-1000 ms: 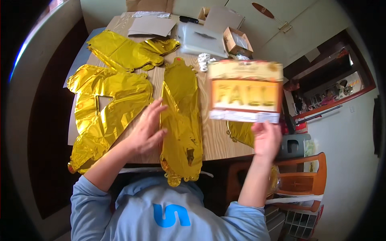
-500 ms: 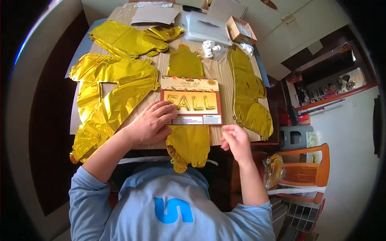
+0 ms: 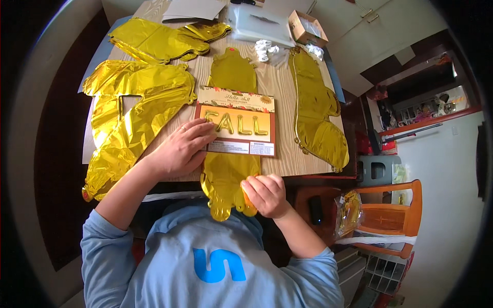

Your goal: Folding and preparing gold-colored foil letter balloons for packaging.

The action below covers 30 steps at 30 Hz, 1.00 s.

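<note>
A printed cardboard packaging card (image 3: pixel 237 134) with pictures of gold letter balloons lies across a flat gold foil balloon (image 3: pixel 232 173) at the table's near edge. My left hand (image 3: pixel 184 145) is open, its fingers lying over the card's left side. With bent fingers and thumb, my right hand (image 3: pixel 266 196) grips the balloon's lower right edge, below the card. The balloon's rounded lower end hangs past the table edge, and its upper part shows beyond the card.
Folded gold foil balloons lie at left (image 3: pixel 136 113), far left (image 3: pixel 154 41) and right (image 3: pixel 316 110). Clear plastic bags (image 3: pixel 257 23), crumpled white pieces (image 3: pixel 265 50) and a small cardboard box (image 3: pixel 308 28) sit farther back. A wooden chair (image 3: pixel 390 215) holds a bagged gold item.
My right hand has moved left and down and taken hold of the balloon's lower edge. The card is slightly tilted now, and the whole view has shifted a little.
</note>
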Motion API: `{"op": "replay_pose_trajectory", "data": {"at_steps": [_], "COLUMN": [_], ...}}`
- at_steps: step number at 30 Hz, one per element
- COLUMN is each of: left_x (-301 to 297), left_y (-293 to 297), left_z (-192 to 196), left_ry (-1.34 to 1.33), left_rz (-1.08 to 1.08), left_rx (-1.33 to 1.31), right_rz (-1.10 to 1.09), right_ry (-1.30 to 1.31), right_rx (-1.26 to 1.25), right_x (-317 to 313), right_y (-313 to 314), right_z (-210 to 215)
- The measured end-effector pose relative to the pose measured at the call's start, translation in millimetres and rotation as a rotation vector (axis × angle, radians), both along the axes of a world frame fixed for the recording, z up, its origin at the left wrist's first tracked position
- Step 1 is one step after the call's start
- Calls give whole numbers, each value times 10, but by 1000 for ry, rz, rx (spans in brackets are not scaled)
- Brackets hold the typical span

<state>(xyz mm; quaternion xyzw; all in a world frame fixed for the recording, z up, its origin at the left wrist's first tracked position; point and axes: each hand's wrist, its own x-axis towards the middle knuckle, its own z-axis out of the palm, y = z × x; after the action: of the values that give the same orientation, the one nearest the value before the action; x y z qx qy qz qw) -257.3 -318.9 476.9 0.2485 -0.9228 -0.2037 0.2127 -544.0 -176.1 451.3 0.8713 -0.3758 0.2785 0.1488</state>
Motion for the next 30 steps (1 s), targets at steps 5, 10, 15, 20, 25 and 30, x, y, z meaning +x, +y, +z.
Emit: {"op": "replay_pose_trajectory", "data": {"at_steps": [5, 10, 15, 20, 25, 30], "left_x": [146, 128, -6, 3, 15, 7], "left_y": [321, 603, 685, 725, 742, 754], "left_z": [105, 93, -140, -205, -263, -268], "left_ry": [-6, -189, -111, -74, -50, -23], "left_rz": [-82, -22, 105, 121, 125, 135], "left_rx": [79, -68, -239, -236, -289, -281], "right_rz": [30, 49, 77, 87, 100, -84], "right_ry": [-78, -135, -139, -150, -137, -47], "right_rx": [55, 112, 118, 103, 129, 31], "right_x": [-23, -60, -69, -67, -114, -286], "right_y": [239, 312, 332, 343, 344, 106], "right_z": [58, 50, 63, 61, 20, -75]}}
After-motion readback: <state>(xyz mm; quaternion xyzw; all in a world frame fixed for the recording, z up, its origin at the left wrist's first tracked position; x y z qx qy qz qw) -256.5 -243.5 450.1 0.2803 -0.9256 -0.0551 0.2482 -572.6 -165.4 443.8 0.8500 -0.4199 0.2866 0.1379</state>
